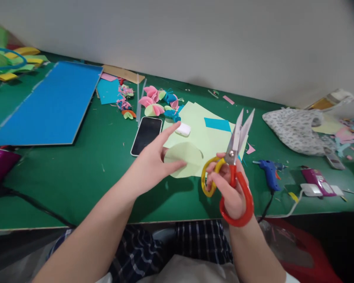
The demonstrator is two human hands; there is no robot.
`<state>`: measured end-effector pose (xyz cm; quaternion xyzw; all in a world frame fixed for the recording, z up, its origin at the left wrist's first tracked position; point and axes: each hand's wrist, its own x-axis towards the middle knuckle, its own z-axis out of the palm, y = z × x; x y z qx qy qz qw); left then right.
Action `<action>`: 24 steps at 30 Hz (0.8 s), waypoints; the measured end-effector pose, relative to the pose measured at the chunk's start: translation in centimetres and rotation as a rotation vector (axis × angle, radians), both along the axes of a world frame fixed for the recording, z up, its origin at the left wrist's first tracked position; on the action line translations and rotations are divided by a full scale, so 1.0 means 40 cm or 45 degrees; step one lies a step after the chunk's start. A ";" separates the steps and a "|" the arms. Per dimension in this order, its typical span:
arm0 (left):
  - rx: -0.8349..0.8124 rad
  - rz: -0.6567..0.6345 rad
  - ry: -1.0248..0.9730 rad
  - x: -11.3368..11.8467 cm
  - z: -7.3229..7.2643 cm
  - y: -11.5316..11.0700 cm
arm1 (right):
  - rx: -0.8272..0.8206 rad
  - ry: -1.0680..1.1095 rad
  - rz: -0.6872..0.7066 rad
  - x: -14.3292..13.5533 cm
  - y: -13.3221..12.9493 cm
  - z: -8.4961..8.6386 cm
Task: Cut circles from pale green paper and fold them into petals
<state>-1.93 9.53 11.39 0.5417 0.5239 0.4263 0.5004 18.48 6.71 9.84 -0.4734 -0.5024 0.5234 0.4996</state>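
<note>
My left hand pinches a pale green paper circle by its left edge, with the index finger stretched out above it. My right hand grips scissors with one yellow and one red handle. Their blades point up and away, slightly apart, just right of the circle and not touching it. Both hands hover over the near part of the green table. Beneath the circle lie pale green paper sheets with a blue strip on them.
A black phone and a small white case lie beyond my left hand. Paper flowers and scraps sit at the back, a blue board at left. A blue glue gun, a patterned cloth and a purple device are at right.
</note>
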 end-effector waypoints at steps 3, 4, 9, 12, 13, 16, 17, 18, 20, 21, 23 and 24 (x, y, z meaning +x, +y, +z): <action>-0.057 -0.140 0.057 0.018 0.005 -0.005 | 0.006 -0.062 -0.036 -0.028 0.023 0.004; -0.059 -0.156 0.087 0.022 0.005 -0.006 | 0.008 -0.074 -0.042 -0.034 0.026 0.002; -0.052 0.003 -0.053 0.033 -0.012 0.000 | -0.074 -0.007 -0.101 -0.052 0.024 -0.022; -0.103 0.119 -0.279 0.044 -0.029 0.004 | -0.124 0.041 -0.112 -0.065 0.024 -0.031; -0.115 0.134 -0.320 0.049 -0.033 0.005 | -0.127 0.050 -0.105 -0.068 0.024 -0.032; -0.120 0.180 -0.378 0.061 -0.036 0.006 | -0.102 0.042 -0.076 -0.074 0.026 -0.034; -0.110 0.216 -0.380 0.063 -0.034 0.006 | -0.087 0.037 -0.065 -0.073 0.024 -0.035; -0.091 0.263 -0.375 0.064 -0.032 0.006 | -0.066 0.043 -0.054 -0.071 0.021 -0.037; -0.020 0.370 -0.354 0.061 -0.027 0.006 | -0.014 0.091 -0.014 -0.063 0.006 -0.043; 0.032 0.421 -0.344 0.057 -0.024 0.004 | 0.006 0.117 0.015 -0.058 -0.006 -0.046; 0.153 0.508 -0.335 0.047 -0.020 0.000 | 0.002 0.120 0.084 -0.044 -0.034 -0.053; 0.210 0.542 -0.332 0.041 -0.018 -0.003 | -0.022 0.085 0.114 -0.036 -0.049 -0.057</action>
